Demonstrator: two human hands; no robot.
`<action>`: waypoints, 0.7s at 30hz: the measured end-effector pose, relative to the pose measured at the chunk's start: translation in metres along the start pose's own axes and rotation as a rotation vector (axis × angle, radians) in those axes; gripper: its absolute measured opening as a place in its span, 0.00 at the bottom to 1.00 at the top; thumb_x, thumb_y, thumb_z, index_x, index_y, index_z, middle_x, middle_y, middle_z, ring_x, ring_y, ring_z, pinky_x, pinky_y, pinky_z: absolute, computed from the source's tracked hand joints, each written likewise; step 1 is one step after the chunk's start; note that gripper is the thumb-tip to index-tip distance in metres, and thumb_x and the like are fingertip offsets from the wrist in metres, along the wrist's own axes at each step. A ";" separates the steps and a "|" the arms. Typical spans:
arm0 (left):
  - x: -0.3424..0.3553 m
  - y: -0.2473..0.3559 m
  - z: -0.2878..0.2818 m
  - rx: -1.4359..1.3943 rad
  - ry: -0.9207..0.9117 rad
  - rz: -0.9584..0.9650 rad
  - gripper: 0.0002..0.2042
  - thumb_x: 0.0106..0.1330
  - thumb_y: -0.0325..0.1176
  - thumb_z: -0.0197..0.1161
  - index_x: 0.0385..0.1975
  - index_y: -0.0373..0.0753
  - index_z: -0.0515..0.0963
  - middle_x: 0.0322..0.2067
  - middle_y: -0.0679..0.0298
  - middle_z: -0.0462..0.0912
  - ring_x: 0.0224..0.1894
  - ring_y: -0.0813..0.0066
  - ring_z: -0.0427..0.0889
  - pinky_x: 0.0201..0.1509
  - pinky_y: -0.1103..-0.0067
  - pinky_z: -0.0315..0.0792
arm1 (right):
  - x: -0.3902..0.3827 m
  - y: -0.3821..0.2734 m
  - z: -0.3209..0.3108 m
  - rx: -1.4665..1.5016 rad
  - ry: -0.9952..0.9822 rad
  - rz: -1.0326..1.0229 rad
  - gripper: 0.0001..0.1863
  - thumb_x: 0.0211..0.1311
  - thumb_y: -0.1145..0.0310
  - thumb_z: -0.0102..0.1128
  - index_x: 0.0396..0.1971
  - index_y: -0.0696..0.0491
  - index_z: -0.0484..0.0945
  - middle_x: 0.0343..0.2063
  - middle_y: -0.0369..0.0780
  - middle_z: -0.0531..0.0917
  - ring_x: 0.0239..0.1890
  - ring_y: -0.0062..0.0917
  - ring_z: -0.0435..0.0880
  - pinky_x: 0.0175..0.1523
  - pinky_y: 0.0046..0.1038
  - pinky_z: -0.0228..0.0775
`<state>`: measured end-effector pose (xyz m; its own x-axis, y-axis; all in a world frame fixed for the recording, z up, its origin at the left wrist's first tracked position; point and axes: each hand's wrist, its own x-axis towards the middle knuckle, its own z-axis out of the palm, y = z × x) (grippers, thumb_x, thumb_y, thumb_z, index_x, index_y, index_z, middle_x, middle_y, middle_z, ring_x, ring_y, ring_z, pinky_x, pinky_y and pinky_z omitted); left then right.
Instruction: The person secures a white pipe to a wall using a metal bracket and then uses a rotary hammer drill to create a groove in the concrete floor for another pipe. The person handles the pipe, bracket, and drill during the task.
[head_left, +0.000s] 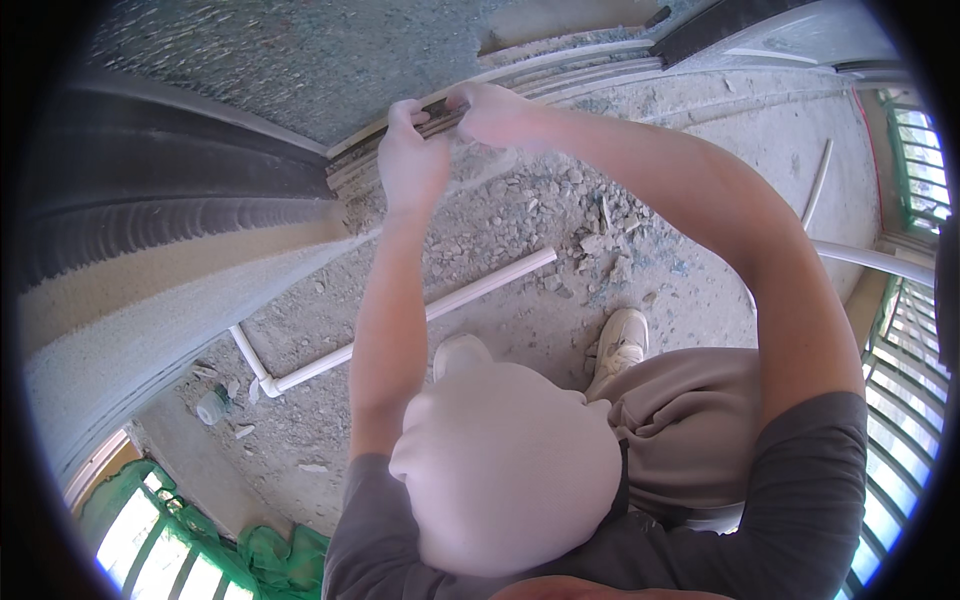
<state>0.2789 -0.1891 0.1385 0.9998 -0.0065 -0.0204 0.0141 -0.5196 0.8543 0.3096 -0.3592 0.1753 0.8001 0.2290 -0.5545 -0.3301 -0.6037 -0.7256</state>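
Observation:
A grooved metal door track runs along the base of a large textured glass panel. My left hand is at the track, its fingers bent over the edge. Close to its right, my right hand is closed with curled fingers on the same track. A short dark stretch of the track shows between the two hands. Both fingertips are partly hidden, so any small item in them cannot be made out. Both forearms reach forward over the floor.
Broken rubble lies on the concrete floor below the track. An elbowed white pipe rests nearer me. A dark frame post stands left. Green netting hangs lower left, and railings line the right. A rounded white form blocks the lower middle.

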 end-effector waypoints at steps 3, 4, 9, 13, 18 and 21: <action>-0.001 0.002 -0.001 0.025 -0.038 0.001 0.25 0.59 0.23 0.62 0.60 0.32 0.75 0.53 0.48 0.87 0.58 0.52 0.86 0.63 0.66 0.76 | 0.004 0.003 0.002 -0.081 0.042 -0.027 0.38 0.49 0.75 0.63 0.66 0.64 0.74 0.46 0.49 0.86 0.39 0.32 0.86 0.41 0.34 0.78; -0.001 0.003 0.000 0.014 -0.047 -0.002 0.25 0.59 0.23 0.62 0.60 0.32 0.75 0.53 0.47 0.87 0.58 0.52 0.86 0.64 0.66 0.76 | 0.005 0.003 0.002 -0.105 0.046 -0.042 0.38 0.50 0.74 0.64 0.66 0.64 0.74 0.47 0.49 0.86 0.39 0.33 0.87 0.41 0.35 0.78; 0.003 -0.003 0.004 -0.073 -0.048 -0.001 0.26 0.58 0.22 0.61 0.60 0.30 0.74 0.54 0.47 0.86 0.55 0.55 0.87 0.61 0.68 0.77 | 0.006 0.003 -0.002 -0.029 -0.048 0.004 0.39 0.49 0.74 0.65 0.67 0.64 0.73 0.45 0.48 0.86 0.37 0.32 0.86 0.42 0.35 0.78; 0.010 -0.013 0.005 -0.245 -0.077 -0.038 0.28 0.56 0.20 0.59 0.61 0.29 0.73 0.57 0.48 0.83 0.41 0.67 0.85 0.42 0.73 0.78 | 0.006 0.003 -0.002 0.031 -0.039 0.040 0.40 0.48 0.74 0.66 0.67 0.64 0.73 0.44 0.47 0.85 0.36 0.31 0.85 0.40 0.33 0.77; 0.006 -0.007 -0.001 -0.555 -0.127 -0.205 0.30 0.53 0.19 0.56 0.62 0.30 0.73 0.59 0.50 0.83 0.31 0.76 0.79 0.28 0.79 0.70 | 0.009 0.004 0.003 0.092 0.011 0.053 0.39 0.48 0.74 0.67 0.66 0.64 0.74 0.39 0.45 0.85 0.32 0.29 0.83 0.35 0.31 0.74; 0.001 0.003 -0.006 -0.591 -0.136 -0.272 0.30 0.53 0.18 0.55 0.62 0.30 0.73 0.58 0.51 0.83 0.31 0.76 0.78 0.29 0.79 0.71 | 0.010 0.006 0.000 0.177 -0.009 0.070 0.37 0.48 0.74 0.67 0.65 0.65 0.74 0.34 0.43 0.84 0.28 0.26 0.81 0.29 0.29 0.70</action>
<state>0.2801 -0.1860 0.1442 0.9489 -0.0689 -0.3080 0.3110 0.0377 0.9497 0.3153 -0.3608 0.1657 0.7675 0.1987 -0.6094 -0.4687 -0.4746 -0.7450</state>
